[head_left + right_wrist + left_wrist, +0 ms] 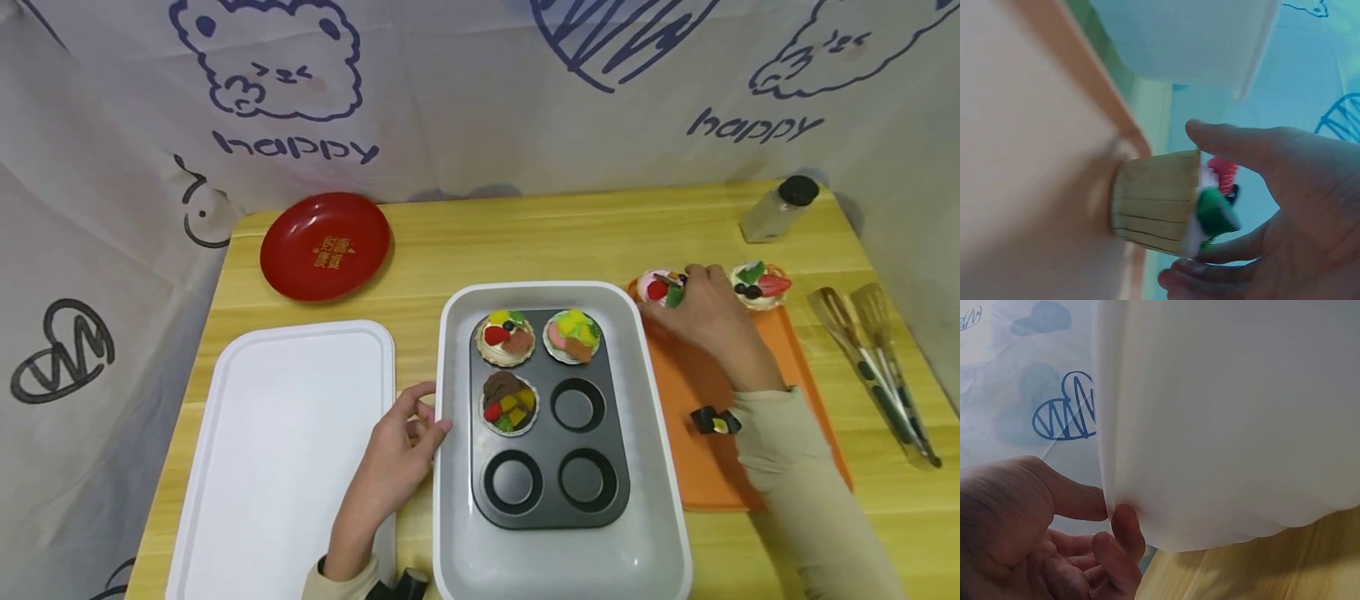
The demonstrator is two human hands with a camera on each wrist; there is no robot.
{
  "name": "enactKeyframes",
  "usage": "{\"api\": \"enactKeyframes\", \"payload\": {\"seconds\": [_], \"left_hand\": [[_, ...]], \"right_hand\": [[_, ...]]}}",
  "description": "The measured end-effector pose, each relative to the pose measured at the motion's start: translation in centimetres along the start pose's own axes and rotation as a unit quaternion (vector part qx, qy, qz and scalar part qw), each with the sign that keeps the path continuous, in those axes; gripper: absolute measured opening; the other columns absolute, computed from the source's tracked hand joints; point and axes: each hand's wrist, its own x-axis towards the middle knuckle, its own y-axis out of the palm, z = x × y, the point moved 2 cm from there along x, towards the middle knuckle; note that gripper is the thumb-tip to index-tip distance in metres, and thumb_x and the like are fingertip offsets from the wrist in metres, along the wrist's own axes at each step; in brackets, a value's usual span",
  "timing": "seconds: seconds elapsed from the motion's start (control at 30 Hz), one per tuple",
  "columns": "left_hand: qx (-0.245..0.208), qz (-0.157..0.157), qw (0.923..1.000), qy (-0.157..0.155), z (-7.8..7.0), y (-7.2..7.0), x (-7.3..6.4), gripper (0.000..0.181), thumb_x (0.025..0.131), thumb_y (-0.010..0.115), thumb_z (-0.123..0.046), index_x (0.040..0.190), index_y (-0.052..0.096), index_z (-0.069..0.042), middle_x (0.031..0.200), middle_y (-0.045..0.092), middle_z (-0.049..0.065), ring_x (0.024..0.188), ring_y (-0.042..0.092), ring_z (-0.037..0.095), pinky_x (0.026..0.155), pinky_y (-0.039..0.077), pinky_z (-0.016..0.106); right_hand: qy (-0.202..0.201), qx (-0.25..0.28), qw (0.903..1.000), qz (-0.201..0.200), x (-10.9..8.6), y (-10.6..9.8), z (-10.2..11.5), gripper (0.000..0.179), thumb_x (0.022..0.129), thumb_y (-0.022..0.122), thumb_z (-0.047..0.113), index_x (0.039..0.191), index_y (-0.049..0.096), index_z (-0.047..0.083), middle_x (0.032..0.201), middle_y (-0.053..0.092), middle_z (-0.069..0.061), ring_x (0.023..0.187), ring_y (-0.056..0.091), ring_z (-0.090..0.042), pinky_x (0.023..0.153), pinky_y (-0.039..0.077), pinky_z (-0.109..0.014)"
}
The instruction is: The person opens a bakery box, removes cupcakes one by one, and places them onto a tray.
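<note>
My left hand (393, 462) pinches the left rim of a deep white tub (562, 562) between thumb and fingers. Inside the tub lies a dark muffin tin (550, 467); a berry-topped cupcake (507, 340), a yellow-topped cupcake (572, 335) and a chocolate-topped cupcake (510, 404) sit in its cups. Over at the orange tray (712, 479), my right hand (716, 329) has thumb and fingers at opposite sides of a pink-cream cupcake's rim (1157, 200). That cupcake stands at the tray's far left corner. Beside the hand is a strawberry-topped cupcake (761, 286).
To the left lies a white flat tray (288, 450), with a red plate (315, 271) behind it. A black-capped jar (776, 212) stands at the back right. Two long-handled utensils (885, 392) lie along the right edge. A printed cloth (450, 100) hangs behind the table.
</note>
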Motion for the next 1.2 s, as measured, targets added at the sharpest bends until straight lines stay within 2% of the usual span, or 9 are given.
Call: {"api": "enactKeyframes", "payload": {"seconds": [0.13, 0.23, 0.37, 0.47, 0.6, 0.77, 1.0, 1.13, 1.2], "left_hand": [[0.001, 0.001, 1.0, -0.002, 0.0, 0.1, 0.0, 0.045, 0.095, 0.068, -0.009, 0.137, 0.053, -0.009, 0.095, 0.057, 0.007, 0.076, 0.063, 0.02, 0.061, 0.05, 0.026], [0.003, -0.001, 1.0, -0.006, 0.0, 0.1, 0.0, 0.045, 0.095, 0.068, -0.008, 0.137, 0.054, -0.01, 0.094, 0.057, 0.008, 0.077, 0.064, 0.021, 0.061, 0.051, 0.027], [0.005, -0.003, 1.0, -0.007, 0.0, 0.1, 0.0, 0.045, 0.095, 0.068, -0.008, 0.137, 0.053, -0.01, 0.094, 0.057, 0.008, 0.077, 0.065, 0.022, 0.062, 0.051, 0.027], [0.003, -0.003, 1.0, -0.005, -0.1, 0.0, -0.1, 0.044, 0.095, 0.068, -0.009, 0.136, 0.054, -0.011, 0.094, 0.057, 0.008, 0.076, 0.064, 0.021, 0.061, 0.051, 0.027], [0.004, -0.004, 1.0, 0.0, -0.1, 0.0, -0.1, 0.044, 0.095, 0.068, -0.009, 0.137, 0.054, -0.01, 0.093, 0.057, 0.008, 0.075, 0.063, 0.02, 0.061, 0.05, 0.026], [0.02, -0.008, 0.9998, 0.004, 0.0, 0.1, -0.1, 0.044, 0.095, 0.068, -0.009, 0.136, 0.054, -0.009, 0.093, 0.057, 0.006, 0.072, 0.061, 0.017, 0.06, 0.049, 0.026], [0.026, -0.011, 0.9996, 0.01, 0.1, 0.0, -0.1, 0.043, 0.096, 0.067, -0.01, 0.136, 0.053, -0.008, 0.092, 0.056, 0.005, 0.072, 0.06, 0.016, 0.061, 0.05, 0.027], [0.03, -0.012, 0.9994, 0.012, 0.1, 0.0, -0.1, 0.043, 0.096, 0.067, -0.01, 0.136, 0.053, -0.008, 0.092, 0.056, 0.004, 0.071, 0.06, 0.015, 0.06, 0.05, 0.027], [0.03, -0.013, 0.9994, 0.012, 0.2, 0.0, -0.1, 0.043, 0.096, 0.067, -0.01, 0.136, 0.053, -0.008, 0.093, 0.056, 0.004, 0.072, 0.06, 0.015, 0.06, 0.049, 0.027]], "right_hand": [[-0.004, -0.012, 0.9995, -0.031, -1.0, -1.0, 0.4, 0.107, 0.085, 0.068, 0.062, 0.14, 0.032, -0.022, 0.133, 0.034, -0.043, 0.116, 0.038, -0.056, 0.099, 0.036, -0.069], [-0.002, -0.011, 0.9993, -0.036, -1.8, -1.8, 1.0, 0.107, 0.083, 0.071, 0.061, 0.141, 0.033, -0.02, 0.136, 0.034, -0.042, 0.119, 0.036, -0.056, 0.099, 0.035, -0.07], [-0.013, 0.006, 0.9992, -0.037, -3.1, -2.9, 2.2, 0.097, 0.083, 0.074, 0.056, 0.14, 0.04, -0.015, 0.139, 0.038, -0.039, 0.124, 0.036, -0.055, 0.1, 0.033, -0.071], [-0.043, 0.034, 0.9974, -0.045, -4.3, -3.6, 3.3, 0.081, 0.086, 0.074, 0.049, 0.137, 0.049, -0.009, 0.135, 0.047, -0.033, 0.119, 0.044, -0.05, 0.096, 0.039, -0.068], [-0.097, 0.071, 0.9918, -0.044, -5.9, -3.6, 5.2, 0.063, 0.089, 0.075, 0.04, 0.13, 0.057, -0.003, 0.121, 0.059, -0.025, 0.105, 0.055, -0.041, 0.085, 0.048, -0.057], [-0.153, 0.076, 0.9849, -0.029, -7.3, -2.6, 7.5, 0.052, 0.089, 0.077, 0.035, 0.124, 0.063, 0.0, 0.112, 0.064, -0.02, 0.101, 0.059, -0.036, 0.08, 0.05, -0.051], [-0.181, 0.056, 0.9818, 0.005, -8.6, -0.7, 10.5, 0.08, 0.078, 0.077, 0.062, 0.133, 0.059, 0.006, 0.119, 0.063, -0.014, 0.101, 0.059, -0.03, 0.077, 0.052, -0.047], [-0.208, 0.049, 0.9768, -0.001, -9.2, 0.4, 11.8, 0.083, 0.074, 0.082, 0.059, 0.132, 0.058, 0.005, 0.123, 0.06, -0.013, 0.102, 0.057, -0.028, 0.08, 0.053, -0.047], [-0.213, 0.047, 0.9759, 0.005, -9.5, 1.0, 12.3, 0.084, 0.072, 0.083, 0.059, 0.131, 0.058, 0.005, 0.119, 0.06, -0.012, 0.1, 0.055, -0.026, 0.08, 0.053, -0.045]]}}
